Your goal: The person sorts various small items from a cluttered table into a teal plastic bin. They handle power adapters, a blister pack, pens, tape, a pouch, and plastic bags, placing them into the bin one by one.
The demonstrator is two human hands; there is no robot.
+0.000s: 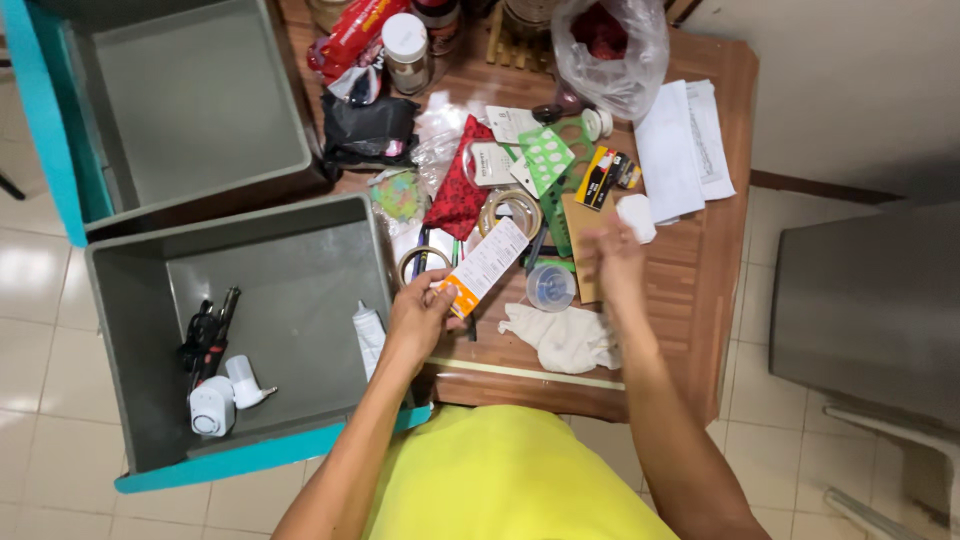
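Carton (482,268), white with an orange end, sits pinched in the left hand (420,318) over the table (690,290) edge, beside the open grey drawer (290,290). Right hand (612,258) hovers empty, fingers loose. Seemingly sorting clutter; next needs a steady carry.

The left hand (418,315) grips a card (484,265) at the table (690,300) edge; a tape roll (422,262) lies at its eleven o'clock. At three o'clock sits a small cup (550,287), with a cloth (562,337) below. The right hand (612,258), blurred, perhaps hovers above the table. At nine o'clock, a drawer (130,330) contains a tube (368,335).
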